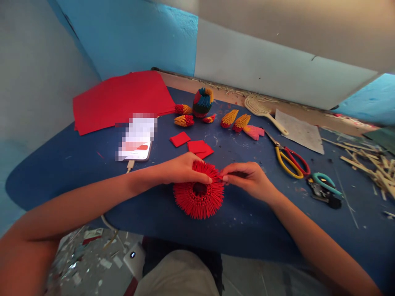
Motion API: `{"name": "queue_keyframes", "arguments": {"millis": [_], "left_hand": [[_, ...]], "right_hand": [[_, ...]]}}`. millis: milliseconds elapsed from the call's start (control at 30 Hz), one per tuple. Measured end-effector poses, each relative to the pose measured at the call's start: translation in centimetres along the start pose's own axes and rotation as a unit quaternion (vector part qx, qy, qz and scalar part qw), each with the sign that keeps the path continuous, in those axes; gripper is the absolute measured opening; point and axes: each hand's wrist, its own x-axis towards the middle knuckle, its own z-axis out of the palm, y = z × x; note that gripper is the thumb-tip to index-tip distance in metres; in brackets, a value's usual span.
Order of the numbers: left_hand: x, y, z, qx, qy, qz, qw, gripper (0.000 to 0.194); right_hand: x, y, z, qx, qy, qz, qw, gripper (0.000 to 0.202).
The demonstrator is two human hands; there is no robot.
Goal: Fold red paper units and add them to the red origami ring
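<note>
A spiky red paper ring [200, 207] is being held at the centre of the frame; whether its underside is being rested on the blue table [92, 176] cannot be told. It is being gripped by the left hand [182, 169], with the thumb being laid across the top near the hole and the other fingers being largely hidden. By the right hand [251, 181], a small red piece [221, 177] is being pinched between thumb and fingertips at the ring's right edge; whether it is being joined to the rest cannot be told. From its look, the ring is being judged light, dry rather than slippery, and fairly stiff where the folds are being packed tightly, yet fragile at the outer points, which could be bent or pulled loose by a hard squeeze. The thick band between hole and rim is being judged the best place for a hold, with light pressure being spread over many folds. No writing is being shown legibly: the screen of the phone [142, 155], left of centre, is being masked by blocks, and the marks on a pale device [137, 261] at the lower edge are appearing too small for reading.
</note>
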Motion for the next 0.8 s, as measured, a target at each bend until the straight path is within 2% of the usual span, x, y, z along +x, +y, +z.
{"name": "queue_keyframes", "arguments": {"millis": [200,367,567,800], "left_hand": [[0.2,0.1,0.2,0.067,0.011,-0.007,0.998,0.021],[0.5,-0.2,0.3,0.108,0.054,0.064,0.991,0.022],[0.1,-0.1,0.1,0.101,0.036,0.049,0.993,0.018],[-0.1,-0.1,0.5,0.092,0.048,0.049,0.993,0.016]], "right_hand": [[0.0,-0.5,0.1,-0.052,0.006,0.012,0.999,0.008],[0.1,-0.5,0.8,0.046,0.091,0.030,0.994,0.014],[-0.1,-0.6,1.8,0.080,0.130,0.022,0.988,0.010],[-0.7,-1.2,2.4,-0.009,0.167,-0.015,0.986,0.009]]}}
